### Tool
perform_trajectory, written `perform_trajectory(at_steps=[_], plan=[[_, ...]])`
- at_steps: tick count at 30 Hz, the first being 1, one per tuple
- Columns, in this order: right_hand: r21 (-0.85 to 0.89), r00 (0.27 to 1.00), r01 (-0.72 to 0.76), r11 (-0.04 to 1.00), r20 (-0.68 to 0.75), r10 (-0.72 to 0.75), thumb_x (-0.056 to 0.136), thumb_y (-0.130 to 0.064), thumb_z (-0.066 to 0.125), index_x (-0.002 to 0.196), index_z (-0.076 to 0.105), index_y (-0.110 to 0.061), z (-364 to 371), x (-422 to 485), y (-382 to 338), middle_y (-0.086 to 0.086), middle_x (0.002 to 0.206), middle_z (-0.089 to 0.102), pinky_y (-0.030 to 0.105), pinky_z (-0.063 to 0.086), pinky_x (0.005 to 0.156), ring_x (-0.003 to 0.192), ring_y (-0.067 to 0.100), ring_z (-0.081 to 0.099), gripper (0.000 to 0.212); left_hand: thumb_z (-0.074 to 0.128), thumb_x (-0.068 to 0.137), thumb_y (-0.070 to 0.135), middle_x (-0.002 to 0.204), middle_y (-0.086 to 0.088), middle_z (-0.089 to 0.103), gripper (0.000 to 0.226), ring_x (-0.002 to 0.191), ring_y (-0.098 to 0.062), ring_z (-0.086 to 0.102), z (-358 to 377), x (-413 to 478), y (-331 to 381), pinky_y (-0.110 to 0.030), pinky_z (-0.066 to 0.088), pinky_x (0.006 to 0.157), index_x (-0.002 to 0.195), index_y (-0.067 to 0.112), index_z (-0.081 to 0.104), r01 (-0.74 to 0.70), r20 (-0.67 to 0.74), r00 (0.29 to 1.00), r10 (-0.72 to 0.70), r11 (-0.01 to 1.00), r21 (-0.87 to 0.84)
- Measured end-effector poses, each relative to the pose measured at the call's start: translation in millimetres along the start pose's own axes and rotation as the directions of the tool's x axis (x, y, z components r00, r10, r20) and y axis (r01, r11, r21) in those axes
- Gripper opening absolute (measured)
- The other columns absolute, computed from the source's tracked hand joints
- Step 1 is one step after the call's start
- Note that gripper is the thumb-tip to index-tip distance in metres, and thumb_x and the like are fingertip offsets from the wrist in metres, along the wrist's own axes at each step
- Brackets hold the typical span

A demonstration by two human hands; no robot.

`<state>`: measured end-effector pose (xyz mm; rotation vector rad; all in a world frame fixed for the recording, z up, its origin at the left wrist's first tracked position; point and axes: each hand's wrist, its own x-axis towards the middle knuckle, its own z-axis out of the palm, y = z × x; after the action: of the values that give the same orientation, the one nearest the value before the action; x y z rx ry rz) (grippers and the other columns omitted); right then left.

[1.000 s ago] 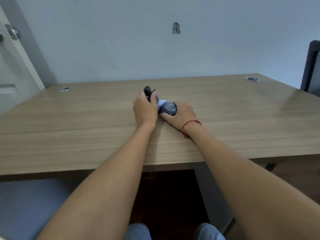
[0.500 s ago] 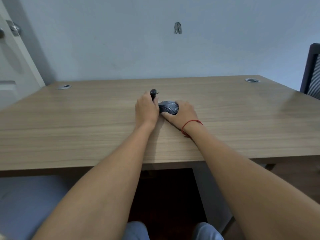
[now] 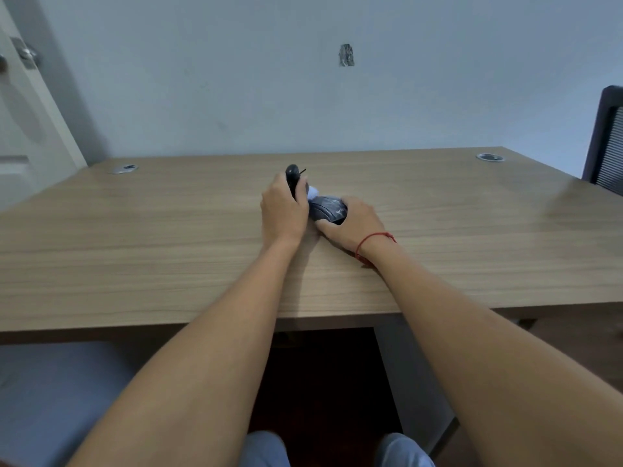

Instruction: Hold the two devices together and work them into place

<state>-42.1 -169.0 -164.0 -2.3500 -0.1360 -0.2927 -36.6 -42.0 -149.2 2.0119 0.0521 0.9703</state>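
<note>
My left hand (image 3: 283, 210) grips a slim black tool (image 3: 292, 175) whose rounded top sticks up above my fingers, near the middle of the wooden desk (image 3: 168, 237). My right hand (image 3: 350, 224), with a red string round the wrist, holds a dark rounded object (image 3: 328, 210) with pale lettering down on the desk. A small pale blue-white piece (image 3: 313, 192) shows between the tool and the dark object. The tool's lower end is hidden behind my left hand.
Two round cable grommets sit at the desk's far corners, one at the left (image 3: 124, 168) and another at the right (image 3: 490, 157). A dark chair back (image 3: 606, 139) stands at the right edge. A door (image 3: 23, 106) is at the left. The wall behind has a small hole (image 3: 346, 55).
The black tool in my left hand rocked right, then back left, and the pale piece, hidden half a second ago, shows again. My right hand stays on the dark object.
</note>
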Motion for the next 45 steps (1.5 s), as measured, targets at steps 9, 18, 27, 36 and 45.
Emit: perform_trajectory(at_steps=[9, 18, 27, 36, 45], plan=[[-0.039, 0.999, -0.016, 0.999, -0.031, 0.015, 0.077, -0.049, 0.070, 0.121, 0.063, -0.020, 2.3, 1.5, -3.1, 0.005, 0.116, 0.070, 0.035, 0.052, 0.087, 0.108, 0.028, 0.065, 0.053, 0.053, 0.094, 0.027, 0.098, -0.023, 0.066, 0.029, 0.094, -0.040, 0.059, 2.8, 2.4, -9.2, -0.034, 0.033, 0.069, 0.094, -0.002, 0.058, 0.051, 0.049, 0.997, -0.059, 0.988, 0.147], [-0.110, 0.999, -0.038, 0.993, -0.040, 0.034, 0.076, -0.053, 0.068, 0.114, 0.064, -0.019, 0.7, 0.6, -4.2, 0.004, 0.107, 0.071, 0.031, 0.046, 0.075, 0.100, 0.027, 0.066, 0.051, 0.056, 0.092, 0.028, 0.088, -0.016, 0.069, 0.027, 0.084, -0.032, 0.063, 2.6, -0.9, -1.1, -0.037, 0.047, 0.071, 0.088, 0.002, 0.060, -0.019, 0.083, 0.996, 0.023, 0.999, -0.047], [-0.084, 0.999, -0.051, 0.995, -0.019, 0.050, 0.078, -0.047, 0.069, 0.113, 0.065, -0.019, -2.0, -4.1, -7.5, 0.001, 0.102, 0.069, 0.030, 0.045, 0.074, 0.099, 0.026, 0.066, 0.045, 0.056, 0.094, 0.027, 0.081, -0.014, 0.066, 0.028, 0.077, -0.031, 0.061, 0.5, -2.0, 1.7, -0.030, 0.041, 0.064, 0.087, 0.000, 0.057, -0.096, 0.023, 0.995, 0.099, 0.990, -0.107], [-0.037, 0.998, -0.062, 0.997, -0.009, 0.062, 0.076, -0.044, 0.067, 0.114, 0.065, -0.020, -4.3, -6.4, -9.8, 0.003, 0.107, 0.071, 0.038, 0.055, 0.086, 0.099, 0.026, 0.067, 0.045, 0.054, 0.094, 0.026, 0.092, -0.022, 0.067, 0.029, 0.088, -0.037, 0.059, 3.0, 3.3, -8.4, -0.029, 0.031, 0.065, 0.089, -0.002, 0.058, 0.032, 0.061, 0.997, -0.036, 0.998, 0.062], [-0.162, 1.000, -0.028, 0.986, -0.008, 0.027, 0.077, -0.063, 0.064, 0.125, 0.060, -0.021, -0.5, -3.2, -8.8, 0.008, 0.124, 0.059, 0.040, 0.046, 0.098, 0.121, 0.028, 0.051, 0.064, 0.052, 0.094, 0.024, 0.098, -0.020, 0.066, 0.025, 0.093, -0.037, 0.059, 3.3, 1.5, -6.8, -0.030, 0.034, 0.067, 0.096, 0.000, 0.057, 0.010, 0.056, 0.998, -0.014, 0.996, 0.086]])
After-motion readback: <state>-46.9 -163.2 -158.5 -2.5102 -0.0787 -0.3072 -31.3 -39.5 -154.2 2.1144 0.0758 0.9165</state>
